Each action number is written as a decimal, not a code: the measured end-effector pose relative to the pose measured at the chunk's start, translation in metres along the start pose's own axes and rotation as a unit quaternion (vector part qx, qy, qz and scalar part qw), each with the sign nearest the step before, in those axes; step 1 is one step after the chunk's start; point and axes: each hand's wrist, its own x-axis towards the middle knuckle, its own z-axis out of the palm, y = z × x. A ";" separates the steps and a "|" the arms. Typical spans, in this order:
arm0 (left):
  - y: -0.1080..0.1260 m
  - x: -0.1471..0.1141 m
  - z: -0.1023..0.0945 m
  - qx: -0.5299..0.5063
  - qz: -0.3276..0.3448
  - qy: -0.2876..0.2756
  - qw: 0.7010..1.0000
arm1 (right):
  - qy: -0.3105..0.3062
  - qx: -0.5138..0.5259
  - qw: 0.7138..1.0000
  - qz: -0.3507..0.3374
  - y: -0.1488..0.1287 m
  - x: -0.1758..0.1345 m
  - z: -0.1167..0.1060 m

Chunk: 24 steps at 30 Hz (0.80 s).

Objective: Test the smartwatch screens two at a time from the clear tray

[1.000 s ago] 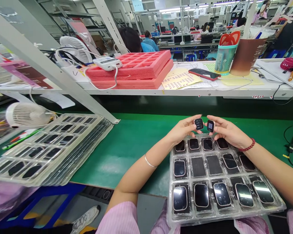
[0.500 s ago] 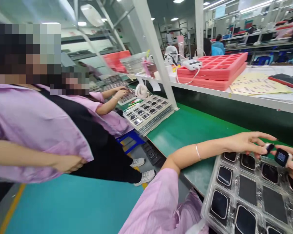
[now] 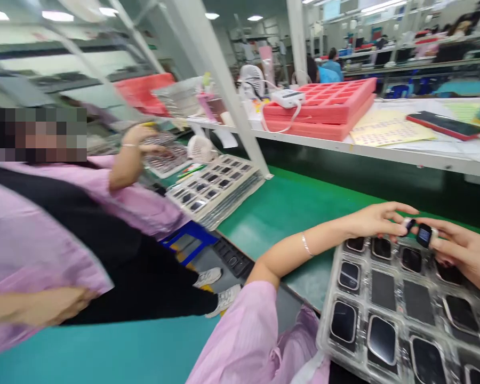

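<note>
Fingers (image 3: 396, 220) of left hand (image 3: 374, 220) and right hand (image 3: 462, 253) each pinch a watch.
L watch (image 3: 409, 224) and R watch (image 3: 424, 235) held just above tray (image 3: 328, 341), lower right of frame.

I wear a loose lilac-pink top with short sleeves; its creased cloth fills the lower middle of the frame, gathered at my left shoulder. A thin silver bangle (image 3: 306, 245) circles my left wrist, right of centre. Both forearms are bare. My left hand (image 3: 374, 220) has no rings that I can see.
</note>
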 end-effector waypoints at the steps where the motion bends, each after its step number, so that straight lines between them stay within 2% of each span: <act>1: 0.001 -0.001 0.000 -0.004 0.002 0.003 1.000 | 0.026 0.014 0.999 0.040 -0.006 -0.005 0.002; 3: 0.001 -0.001 -0.001 -0.005 0.006 0.006 1.000 | 0.050 0.045 0.996 0.063 -0.017 -0.007 0.009; 7: 0.002 0.000 -0.002 0.014 -0.007 0.015 1.000 | 0.057 0.058 0.995 0.058 -0.027 -0.001 0.016; 12: 0.003 0.000 0.000 0.024 -0.022 0.030 0.999 | 0.052 0.054 0.996 0.049 -0.025 -0.003 0.016; 17: 0.002 0.002 0.004 0.033 -0.021 0.069 0.997 | 0.084 0.075 0.993 0.034 -0.021 -0.002 0.015; 24: 0.004 -0.002 0.011 0.105 -0.018 0.089 0.990 | 0.068 0.016 0.998 0.003 -0.024 -0.004 0.020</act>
